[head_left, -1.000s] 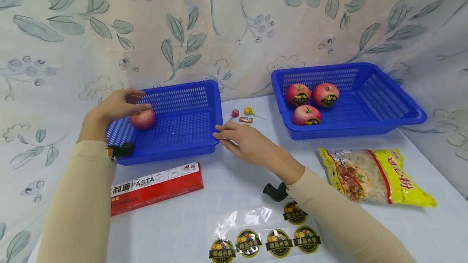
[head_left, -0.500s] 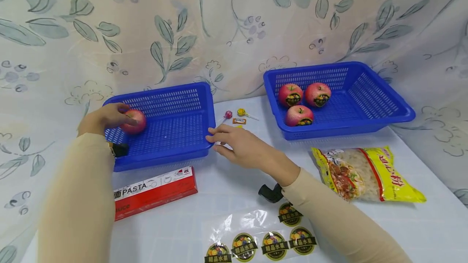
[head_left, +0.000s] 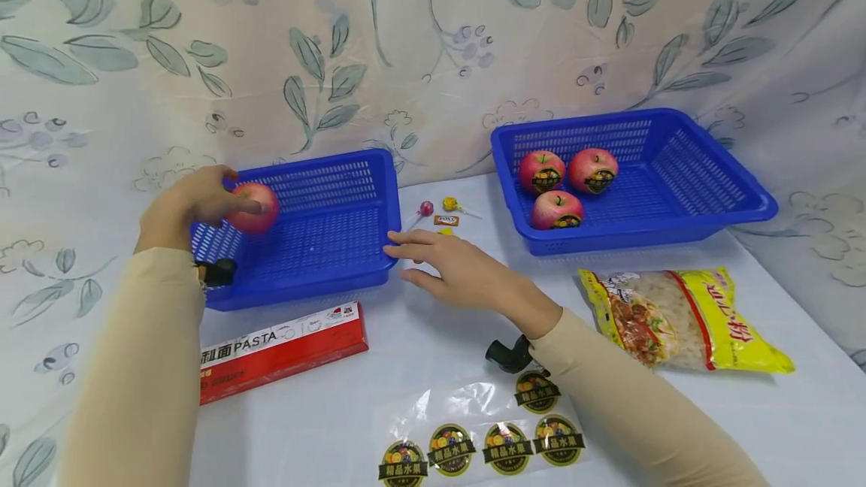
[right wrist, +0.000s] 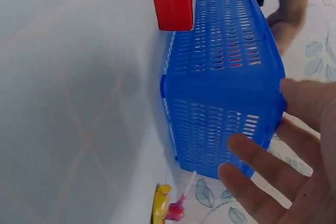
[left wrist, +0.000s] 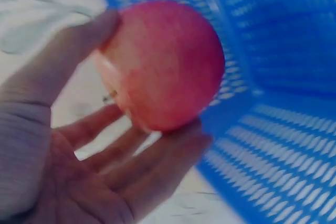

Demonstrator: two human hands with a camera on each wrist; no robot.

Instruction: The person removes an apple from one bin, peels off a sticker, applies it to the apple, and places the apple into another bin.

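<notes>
My left hand (head_left: 196, 198) grips a red apple (head_left: 255, 209) over the left end of the left blue basket (head_left: 325, 276). In the left wrist view its thumb lies on one side of the apple (left wrist: 168, 66) and the fingers curl under the other. The stem is partly visible there, and no label shows on the apple. My right hand (head_left: 453, 265) is at the basket's near right corner, with its fingers loosely spread. Seen from the right wrist, the thumb and forefinger are right at the rim of the basket (right wrist: 226, 85), while other fingers overlap its outer wall.
Three labelled apples (head_left: 557, 209) sit in the right blue basket (head_left: 676, 231). Between the baskets lie two lollipops (head_left: 425, 208) and a small brown-wrapped sweet (head_left: 446, 221). Nearer are a red pasta box (head_left: 291, 348), a yellow food bag (head_left: 683, 322) and a sheet of round stickers (head_left: 507, 448).
My left hand has come down from above the apple, closed its fingers on it and raised it slightly. The right hand stays by the basket corner.
</notes>
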